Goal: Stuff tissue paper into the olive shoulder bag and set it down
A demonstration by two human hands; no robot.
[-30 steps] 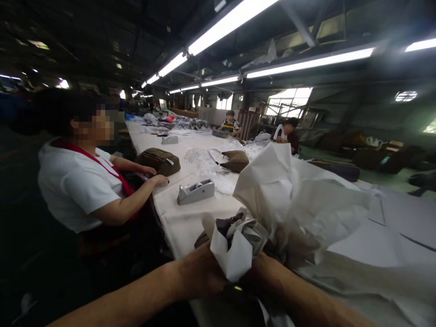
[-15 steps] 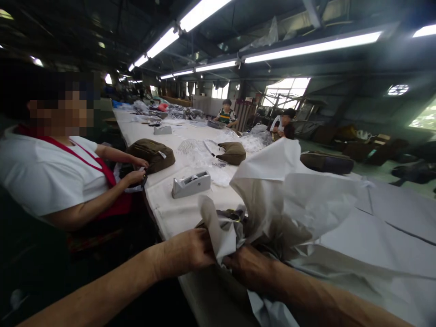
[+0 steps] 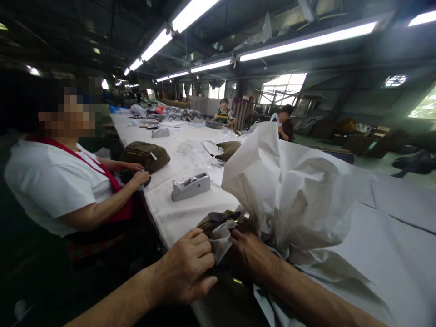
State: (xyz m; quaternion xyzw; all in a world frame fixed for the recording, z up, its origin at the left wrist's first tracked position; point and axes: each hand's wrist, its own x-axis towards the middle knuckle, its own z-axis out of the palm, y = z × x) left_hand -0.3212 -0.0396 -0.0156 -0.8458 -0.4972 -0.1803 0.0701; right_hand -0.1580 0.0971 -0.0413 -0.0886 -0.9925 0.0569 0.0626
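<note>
My left hand grips the near edge of a dark olive bag at the table's front edge, fingers curled over the fabric. My right hand is pressed against a big crumpled wad of white tissue paper that billows up out of the bag, fingers closed on the paper's lower end. The bag is mostly hidden under the paper and my hands.
A grey tape dispenser stands on the long white table just beyond the bag. A seated person in a white shirt handles an olive bag at left. Another olive bag lies farther back. Two people sit far off.
The view has dropped and my hands have come closer. The paper wad has risen and bunched up more. My left hand now clamps the bag's edge. The neighbour's hand pulled back toward their body.
</note>
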